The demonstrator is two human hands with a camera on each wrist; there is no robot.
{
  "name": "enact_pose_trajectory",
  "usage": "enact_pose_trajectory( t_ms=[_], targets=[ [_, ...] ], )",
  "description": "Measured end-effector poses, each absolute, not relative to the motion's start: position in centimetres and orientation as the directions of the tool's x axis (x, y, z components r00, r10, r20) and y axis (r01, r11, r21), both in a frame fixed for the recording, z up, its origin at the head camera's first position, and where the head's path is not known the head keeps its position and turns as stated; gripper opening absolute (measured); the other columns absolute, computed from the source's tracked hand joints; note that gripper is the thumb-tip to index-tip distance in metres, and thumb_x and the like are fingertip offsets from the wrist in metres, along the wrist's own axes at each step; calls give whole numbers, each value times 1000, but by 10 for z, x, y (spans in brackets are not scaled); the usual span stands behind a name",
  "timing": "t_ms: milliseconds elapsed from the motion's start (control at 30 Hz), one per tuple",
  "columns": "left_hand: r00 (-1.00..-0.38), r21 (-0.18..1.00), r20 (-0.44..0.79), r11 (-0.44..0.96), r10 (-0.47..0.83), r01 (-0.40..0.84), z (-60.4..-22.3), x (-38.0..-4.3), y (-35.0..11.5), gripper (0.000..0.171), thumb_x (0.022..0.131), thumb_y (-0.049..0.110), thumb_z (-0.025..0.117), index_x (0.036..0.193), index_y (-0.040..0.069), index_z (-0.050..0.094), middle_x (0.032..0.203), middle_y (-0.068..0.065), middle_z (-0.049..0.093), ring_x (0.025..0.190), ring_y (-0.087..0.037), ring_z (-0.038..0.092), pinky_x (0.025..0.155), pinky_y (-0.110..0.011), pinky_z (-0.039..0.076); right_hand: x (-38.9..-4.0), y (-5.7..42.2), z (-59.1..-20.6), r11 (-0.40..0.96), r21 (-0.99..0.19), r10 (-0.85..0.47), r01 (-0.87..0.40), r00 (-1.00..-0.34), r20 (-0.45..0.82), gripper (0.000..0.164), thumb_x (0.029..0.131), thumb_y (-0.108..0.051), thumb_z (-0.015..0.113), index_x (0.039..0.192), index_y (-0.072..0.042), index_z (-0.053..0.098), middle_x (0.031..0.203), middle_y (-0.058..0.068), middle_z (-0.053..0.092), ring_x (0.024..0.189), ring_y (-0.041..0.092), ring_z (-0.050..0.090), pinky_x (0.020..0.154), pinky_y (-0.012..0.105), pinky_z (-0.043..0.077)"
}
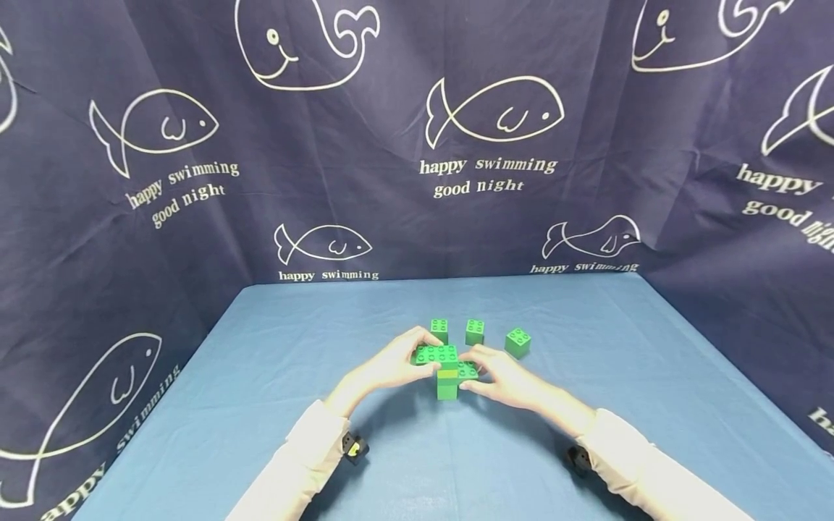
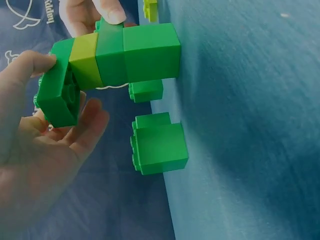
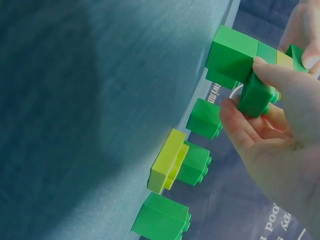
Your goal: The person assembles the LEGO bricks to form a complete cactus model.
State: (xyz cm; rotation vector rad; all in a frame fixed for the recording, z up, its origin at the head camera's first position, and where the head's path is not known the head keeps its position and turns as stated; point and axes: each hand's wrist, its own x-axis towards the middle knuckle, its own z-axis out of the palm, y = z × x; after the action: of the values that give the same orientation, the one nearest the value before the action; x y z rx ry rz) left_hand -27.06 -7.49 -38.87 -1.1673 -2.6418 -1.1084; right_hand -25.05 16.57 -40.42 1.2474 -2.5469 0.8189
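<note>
A stack of toy building bricks [image 1: 447, 391] stands upright on the table, green with one yellow-green brick [image 2: 86, 61] in its upper part. Its long green top brick [image 1: 430, 354] juts out to the left, and my left hand [image 1: 399, 359] grips it between thumb and fingers. Lower down, a green brick [image 3: 256, 95] sticks out on the right side. My right hand [image 1: 502, 376] pinches that brick between thumb and fingers. In the left wrist view, fingers of the other hand show behind the stack.
Behind the stack sit loose green bricks: one at the left [image 1: 439, 331], one in the middle [image 1: 475, 333] and one turned at the right [image 1: 517, 343]. A yellow-green brick [image 3: 167, 161] shows among them in the right wrist view. A dark printed curtain [image 1: 404, 145] hangs behind the blue-covered table [image 1: 313, 318].
</note>
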Motion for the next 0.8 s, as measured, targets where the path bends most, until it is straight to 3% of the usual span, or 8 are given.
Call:
enact_pose_trajectory(
  t_ms=[200, 533, 800],
  targets=[
    [-739, 633, 294, 456, 606, 626, -391, -274, -70, 41, 81, 30, 74, 113, 13, 55, 101, 2, 61, 91, -10, 57, 83, -25, 47, -253, 166, -401, 494, -373, -671, -785, -617, 410, 33, 83, -14, 70, 111, 1, 60, 101, 11, 61, 81, 18, 61, 69, 30, 55],
    [-739, 611, 333, 463, 585, 642, -394, -272, -67, 32, 81, 31, 74, 106, 16, 62, 96, 5, 63, 84, -7, 55, 78, -23, 46, -250, 168, -404, 494, -392, -668, -776, -628, 400, 37, 82, -16, 72, 113, 0, 60, 104, 13, 62, 82, 17, 59, 69, 31, 55],
    [-747, 626, 355, 450, 563, 637, -394, -271, -71, 32, 80, 31, 74, 106, 16, 63, 97, 4, 63, 85, -8, 55, 78, -24, 46, -254, 180, -394, 533, -398, -662, -747, -661, 353, 48, 79, -17, 74, 119, 2, 58, 101, 13, 63, 89, 26, 62, 76, 38, 54]
  ],
)
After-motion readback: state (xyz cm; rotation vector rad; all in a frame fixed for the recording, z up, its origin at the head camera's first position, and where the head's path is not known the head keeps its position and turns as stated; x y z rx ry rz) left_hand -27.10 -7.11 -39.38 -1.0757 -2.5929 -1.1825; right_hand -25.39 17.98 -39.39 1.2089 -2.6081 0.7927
